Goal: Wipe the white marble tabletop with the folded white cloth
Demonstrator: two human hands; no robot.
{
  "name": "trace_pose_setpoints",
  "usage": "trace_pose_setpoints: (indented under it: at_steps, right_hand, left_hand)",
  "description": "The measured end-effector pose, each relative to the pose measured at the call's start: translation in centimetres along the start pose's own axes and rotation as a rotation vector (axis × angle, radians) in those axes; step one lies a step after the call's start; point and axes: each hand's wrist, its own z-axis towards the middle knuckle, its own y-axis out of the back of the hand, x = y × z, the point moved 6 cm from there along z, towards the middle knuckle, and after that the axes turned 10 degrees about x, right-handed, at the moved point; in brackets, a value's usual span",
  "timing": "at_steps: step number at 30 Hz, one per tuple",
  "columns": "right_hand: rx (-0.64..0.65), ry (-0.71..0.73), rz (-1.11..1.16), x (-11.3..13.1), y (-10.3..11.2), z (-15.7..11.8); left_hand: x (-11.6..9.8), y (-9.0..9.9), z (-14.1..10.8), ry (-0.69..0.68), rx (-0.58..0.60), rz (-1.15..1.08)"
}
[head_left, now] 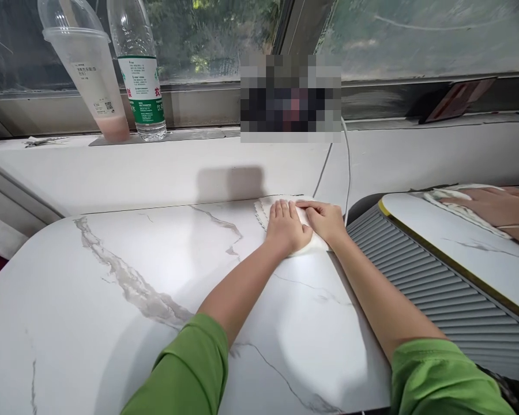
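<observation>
A cream-white cloth (305, 246) lies on the white marble-patterned tabletop (155, 253), at its far edge near the wall. My left hand (288, 227) rests flat on the cloth, its fingers stretched out side by side and pointing away from me. Beside it, my right hand (326, 222) is on the cloth's right part, index finger reaching left and the other fingers curled under. The cloth portion beneath both palms is hidden.
On the windowsill stand a plastic cup (90, 80) with pink residue and a water bottle (140, 86). A white cable (347, 167) hangs down the wall. At right, another person's hand (493, 204) lies on a cloth (450, 202) atop a table with ribbed grey sides (432, 288).
</observation>
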Motion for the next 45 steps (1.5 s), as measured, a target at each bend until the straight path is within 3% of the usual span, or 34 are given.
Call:
trace_pose_setpoints:
  at_steps: [3, 6, 13, 19, 27, 30, 33, 36, 39, 45]
  right_hand:
    - [-0.023, -0.005, -0.063, -0.2, -0.3, 0.1]
    - [0.089, 0.016, -0.191, 0.1, -1.3, -0.1]
    - [0.176, 0.010, -0.424, 2.2, -2.3, -3.2]
    - [0.197, 0.107, -0.448, 5.1, -2.3, -9.5]
    - [0.170, 0.142, -0.397, 11.1, -1.2, -22.7]
    - [0.233, 0.156, -0.346, 11.5, -0.7, -24.6]
    - [0.330, 0.201, -0.311, 11.1, -0.8, -23.3]
    - [0.284, 0.204, -0.333, 10.5, -1.3, -19.5]
    - [0.207, 0.159, -0.370, 10.0, -2.5, -14.3]
    - [0.241, 0.085, -0.434, 9.5, -5.1, -5.1]
  left_hand:
    - [0.0, -0.2, 0.2, -0.010, 0.009, 0.020]
    - [0.0, -0.2, -0.3, -0.029, 0.006, 0.043]
    - [0.1, 0.1, -4.3, -0.067, -0.016, 0.088]
    - [-0.8, 0.2, -10.9, -0.134, -0.029, 0.082]
    - [-2.4, 1.1, -24.1, -0.367, -0.053, 0.003]
    - [-2.6, 1.8, -26.2, -0.402, 0.003, -0.031]
    - [-2.2, 1.9, -24.7, -0.345, 0.123, -0.062]
    - [-1.0, 1.5, -20.7, -0.237, 0.214, -0.091]
    - [1.2, 1.4, -15.5, -0.129, 0.177, -0.113]
    - [5.6, 1.8, -7.4, -0.012, 0.138, -0.032]
